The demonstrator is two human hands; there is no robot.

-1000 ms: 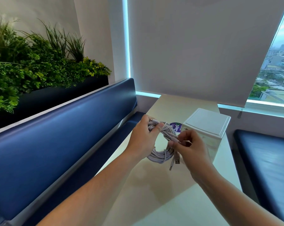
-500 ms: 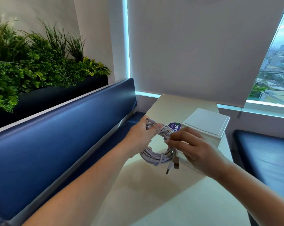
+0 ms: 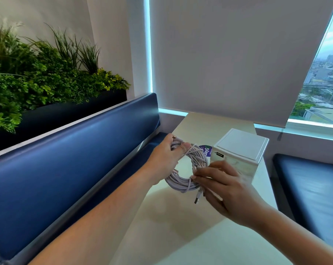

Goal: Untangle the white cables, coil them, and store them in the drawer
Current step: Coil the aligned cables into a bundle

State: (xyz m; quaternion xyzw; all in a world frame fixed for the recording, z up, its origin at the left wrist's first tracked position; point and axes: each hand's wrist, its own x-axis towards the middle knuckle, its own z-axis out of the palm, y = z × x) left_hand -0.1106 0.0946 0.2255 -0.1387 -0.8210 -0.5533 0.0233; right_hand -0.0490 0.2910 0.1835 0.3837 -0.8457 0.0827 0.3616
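Since the white cable coil (image 3: 183, 180) sits in the middle of the frame, held above the table (image 3: 162, 236), I treat untangling and most of the winding as done: the strands lie in one round bundle. One plug end (image 3: 198, 197) hangs loose below the bundle's lower right, so in my judgement the tail has yet to be tucked or wrapped.

The left hand (image 3: 165, 157) clenches the top of the bundle, thumb laid over the strands. The right hand (image 3: 225, 186) pinches the strands at the lower right edge, with its remaining fingers spread below.

Just right of the bundle, the white drawer box (image 3: 240, 150) stands on the table. I see no drawer pulled out, so opening it, placing the bundle inside and closing it remain. I see no other loose cable on the table. A purple label (image 3: 206, 151) shows between bundle and box.

A blue bench back (image 3: 66, 150) runs along the left, with plants (image 3: 37, 79) in the upper left.
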